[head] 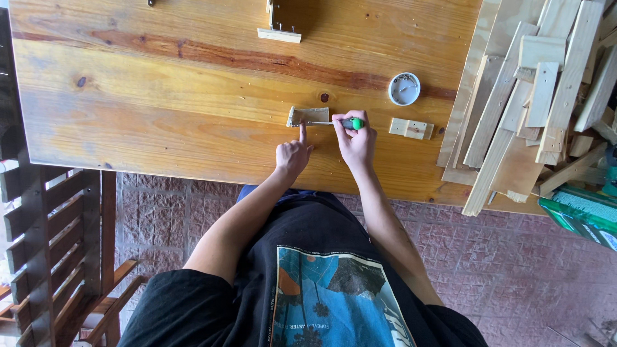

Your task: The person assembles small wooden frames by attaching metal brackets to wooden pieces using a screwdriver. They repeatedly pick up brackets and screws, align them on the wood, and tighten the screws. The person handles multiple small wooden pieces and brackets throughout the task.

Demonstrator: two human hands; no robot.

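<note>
A small wooden piece [308, 115] lies on the wooden table [160, 109]. My left hand [292, 154] presses its index finger onto the piece's near edge, the other fingers curled. My right hand [355, 141] grips a screwdriver [340, 123] with a green handle, held level, its metal shaft pointing left into the piece's right end.
A small white round cup [404, 88] of screws stands to the right, with a small wooden block [411, 128] below it. A pile of wooden slats [533, 103] covers the table's right end. A wooden assembly [283, 22] sits at the far edge. A slatted chair [58, 238] stands at left.
</note>
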